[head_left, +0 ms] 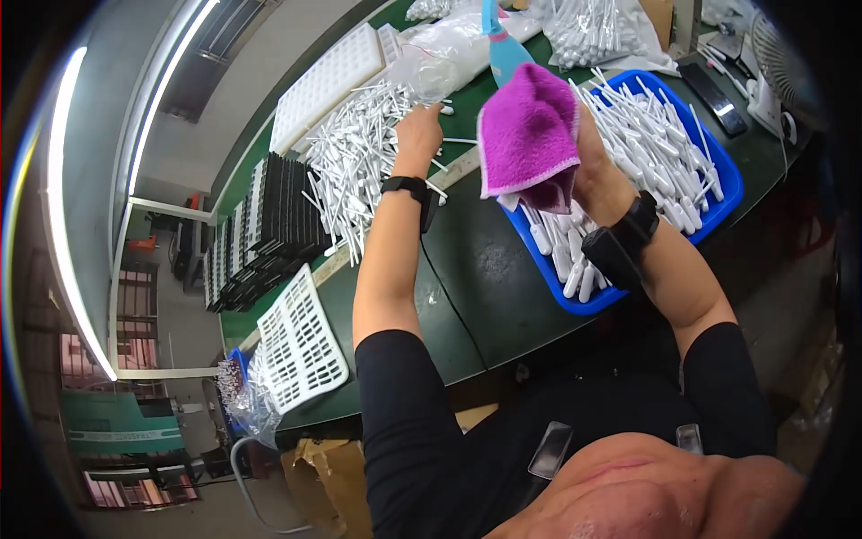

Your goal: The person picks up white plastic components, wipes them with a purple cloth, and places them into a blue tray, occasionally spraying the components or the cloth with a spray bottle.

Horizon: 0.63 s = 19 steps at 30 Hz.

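Note:
My left hand (419, 136) reaches over a loose pile of thin white plastic sticks with wide ends (364, 148). Its fingers curl down at the right side of the pile, where a white stick end pokes out beside them; the fingertips are partly hidden. A folded purple cloth (530, 130) with a pale stitched edge is in my right hand (588, 171), raised above the left part of a blue basket (575, 307). More white sticks (660, 144) of the same kind fill this basket. The cloth hides most of the right fingers.
Black slotted trays (278, 211) are stacked left of the pile, near a white perforated basket (303, 346). Behind lie a white holed block (328, 81), clear plastic bags (449, 54) and a blue spray bottle (505, 54). A phone (714, 99) and a fan (786, 58) are at far right.

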Available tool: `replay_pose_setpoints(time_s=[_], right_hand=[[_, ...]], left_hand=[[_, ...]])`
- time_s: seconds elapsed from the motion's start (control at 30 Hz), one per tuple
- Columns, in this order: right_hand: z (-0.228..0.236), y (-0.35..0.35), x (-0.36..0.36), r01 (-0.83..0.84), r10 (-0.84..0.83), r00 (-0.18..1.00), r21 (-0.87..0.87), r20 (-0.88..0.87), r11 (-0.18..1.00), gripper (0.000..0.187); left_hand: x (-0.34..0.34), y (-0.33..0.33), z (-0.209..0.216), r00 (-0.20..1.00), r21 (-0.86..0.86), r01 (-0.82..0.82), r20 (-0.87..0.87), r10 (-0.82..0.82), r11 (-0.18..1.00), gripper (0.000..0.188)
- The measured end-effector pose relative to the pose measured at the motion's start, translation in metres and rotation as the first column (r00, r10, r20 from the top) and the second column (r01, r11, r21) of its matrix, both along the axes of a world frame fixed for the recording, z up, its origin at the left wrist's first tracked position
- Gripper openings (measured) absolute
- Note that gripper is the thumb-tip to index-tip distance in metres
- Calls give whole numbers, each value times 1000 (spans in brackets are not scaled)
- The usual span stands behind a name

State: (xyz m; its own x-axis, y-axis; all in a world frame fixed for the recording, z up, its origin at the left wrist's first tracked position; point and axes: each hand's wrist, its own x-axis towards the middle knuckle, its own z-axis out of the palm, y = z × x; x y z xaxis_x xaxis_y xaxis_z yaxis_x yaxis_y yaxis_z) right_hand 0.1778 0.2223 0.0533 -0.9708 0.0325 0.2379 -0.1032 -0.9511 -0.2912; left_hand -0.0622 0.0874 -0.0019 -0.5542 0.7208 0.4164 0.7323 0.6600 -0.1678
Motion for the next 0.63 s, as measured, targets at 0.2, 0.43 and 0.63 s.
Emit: replay_pose_setpoints(time_s=[0.2,0.43,0.63], right_hand=[[-10,-2,-13,120,-120,993,-7,-4,993,32],[-16,32,-11,204,-201,975,19,-89,979,33],[1,60,2,199,-196,978,36,-71,979,32]], left_hand=[[-31,6,-10,989,-234,122,-51,-137,965,19],[33,10,44,994,383,59,58,-88,922,20],[67,-19,32,634,769,-322,608,-477,552,23]])
